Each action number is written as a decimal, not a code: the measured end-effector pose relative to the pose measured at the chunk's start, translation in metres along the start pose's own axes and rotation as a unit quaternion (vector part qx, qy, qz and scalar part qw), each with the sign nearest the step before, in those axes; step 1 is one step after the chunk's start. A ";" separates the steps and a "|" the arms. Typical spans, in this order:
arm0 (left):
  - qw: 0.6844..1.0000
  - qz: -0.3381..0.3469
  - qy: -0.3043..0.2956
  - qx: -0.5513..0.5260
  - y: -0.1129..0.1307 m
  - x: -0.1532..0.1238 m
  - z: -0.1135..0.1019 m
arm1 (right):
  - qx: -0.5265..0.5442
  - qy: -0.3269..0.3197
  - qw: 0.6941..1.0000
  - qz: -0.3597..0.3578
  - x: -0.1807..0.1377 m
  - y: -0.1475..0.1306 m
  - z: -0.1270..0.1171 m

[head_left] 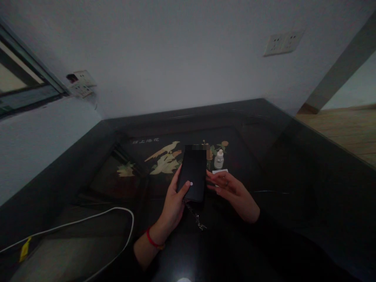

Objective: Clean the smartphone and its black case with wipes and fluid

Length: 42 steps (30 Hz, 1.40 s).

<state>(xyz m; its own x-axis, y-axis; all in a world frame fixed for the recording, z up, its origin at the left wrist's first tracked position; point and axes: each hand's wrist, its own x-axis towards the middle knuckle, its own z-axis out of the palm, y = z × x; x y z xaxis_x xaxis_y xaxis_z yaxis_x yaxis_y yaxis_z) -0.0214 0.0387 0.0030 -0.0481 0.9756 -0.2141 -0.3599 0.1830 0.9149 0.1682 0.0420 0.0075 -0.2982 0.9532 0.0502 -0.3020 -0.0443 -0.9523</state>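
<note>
My left hand (pixel 173 203) is wrapped round the lower end of a black phone (pixel 194 172), thumb across its dark screen, holding it above the table. A small chain charm (pixel 196 217) hangs from the phone's bottom. My right hand (pixel 232 192) hovers just right of the phone with fingers spread and loosely curled, its fingertips close to the phone's edge; nothing shows in it. A small white card (pixel 219 171) lies on the table behind my right fingers. A small clear bottle with a white cap (pixel 219 159) stands upright beyond the card.
The dark glossy table (pixel 293 172) bears an inlaid bird-and-flower picture (pixel 164 158). A white cable (pixel 88 221) with a yellow tag loops over its left front. Walls meet at the far corner, with sockets on the left (pixel 80 83) and upper right (pixel 282 42). Wooden floor (pixel 346 129) lies to the right.
</note>
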 end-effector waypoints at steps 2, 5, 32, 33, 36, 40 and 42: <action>1.000 -0.005 -0.008 -0.018 0.013 0.000 -0.004 | -0.012 -0.003 1.000 0.003 -0.001 -0.013 -0.006; 0.993 -0.024 -0.101 0.062 0.032 0.002 -0.017 | -0.036 -0.008 0.999 0.029 -0.005 -0.035 -0.020; 0.929 0.219 0.107 0.279 0.021 0.006 -0.021 | -0.082 -0.064 0.984 0.145 -0.017 -0.013 -0.022; 0.930 0.221 0.106 0.272 0.020 0.005 -0.021 | -0.089 -0.059 0.985 0.138 -0.017 -0.013 -0.021; 0.932 0.228 0.106 0.259 0.020 0.002 -0.021 | -0.110 -0.047 0.985 0.122 -0.017 -0.012 -0.020; 0.937 0.225 0.109 0.243 0.019 0.001 -0.020 | -0.115 -0.025 0.987 0.107 -0.017 -0.012 -0.019; 0.940 0.224 0.109 0.233 0.017 0.001 -0.020 | -0.112 -0.026 0.989 0.098 -0.016 -0.013 -0.018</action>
<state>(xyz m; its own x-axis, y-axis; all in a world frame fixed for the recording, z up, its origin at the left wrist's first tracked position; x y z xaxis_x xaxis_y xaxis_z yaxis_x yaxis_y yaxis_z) -0.0465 0.0400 0.0117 -0.3054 0.9287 0.2101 0.1863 -0.1581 0.9697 0.1937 0.0327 0.0139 -0.3788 0.9160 -0.1319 -0.0279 -0.1538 -0.9877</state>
